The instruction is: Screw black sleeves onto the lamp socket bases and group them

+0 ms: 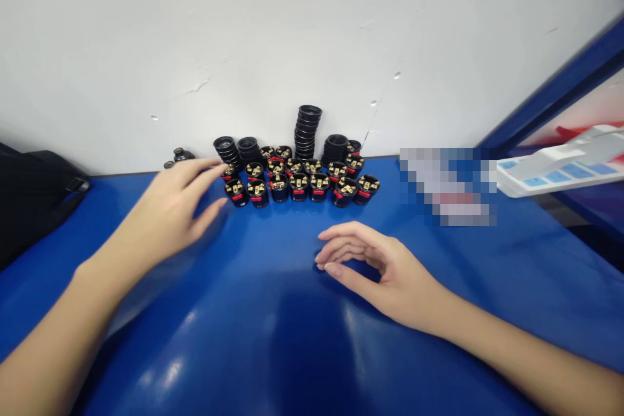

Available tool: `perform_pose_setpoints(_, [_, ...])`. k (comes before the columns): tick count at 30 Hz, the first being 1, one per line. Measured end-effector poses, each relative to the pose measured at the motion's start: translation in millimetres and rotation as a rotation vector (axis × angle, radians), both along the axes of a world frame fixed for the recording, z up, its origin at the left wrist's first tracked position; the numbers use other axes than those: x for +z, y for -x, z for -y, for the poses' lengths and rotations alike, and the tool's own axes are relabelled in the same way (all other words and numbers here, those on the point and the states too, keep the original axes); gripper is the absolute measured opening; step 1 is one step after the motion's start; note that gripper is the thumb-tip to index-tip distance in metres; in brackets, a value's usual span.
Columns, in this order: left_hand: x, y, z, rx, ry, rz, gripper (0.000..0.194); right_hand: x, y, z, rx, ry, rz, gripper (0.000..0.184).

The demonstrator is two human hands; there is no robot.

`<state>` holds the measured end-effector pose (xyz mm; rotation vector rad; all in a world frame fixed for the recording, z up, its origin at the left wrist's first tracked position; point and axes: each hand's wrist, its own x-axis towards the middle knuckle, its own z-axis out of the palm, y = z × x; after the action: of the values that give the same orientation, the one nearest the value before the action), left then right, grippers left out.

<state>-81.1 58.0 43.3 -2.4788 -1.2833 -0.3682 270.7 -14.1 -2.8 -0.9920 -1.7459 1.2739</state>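
Note:
My left hand reaches over the table at the left end of a group of black round electrical parts with brass contacts and red tabs. Its fingers are spread, with the tips close by the leftmost part; whether they touch it I cannot tell. Lower and to the right, my right hand hovers low over the table, fingers loosely curved and apart from the thumb, nothing visible in it. Behind the parts stand a tall stack of black threaded rings and shorter stacks.
A blue tabletop meets a white wall. Two dark rounded pieces sit partly behind my left hand. A black bag lies at the left. On the right are a pixelated patch and a white-and-blue tray-like object.

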Motion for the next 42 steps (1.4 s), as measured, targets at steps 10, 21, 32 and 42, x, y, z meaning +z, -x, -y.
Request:
perform_pose_setpoints(10, [-20.6, -16.7, 3.3, -0.166, 0.016, 0.047, 0.037, -1.4, 0.5, 2.5, 0.004, -0.025, 0.023, 0.026])
perform_pose_setpoints(21, [-7.4, -23.6, 12.9, -0.318, 0.201, 0.189, 0.023, 0.4, -3.1, 1.9, -0.002, -0.225, 0.223, 0.024])
perform_pose_setpoints(32, [1.8, -37.4, 6.0, -0.201, -0.012, 0.240, 0.026, -9.5, -5.7, 2.1, 0.129, -0.476, 0.460, 0.037])
perform_pose_setpoints(42, [12.4, -39.3, -71.3, -0.043, -0.074, 0.064, 0.037, -4.1, -5.9, 1.0, 0.129, -0.487, 0.478, 0.034])
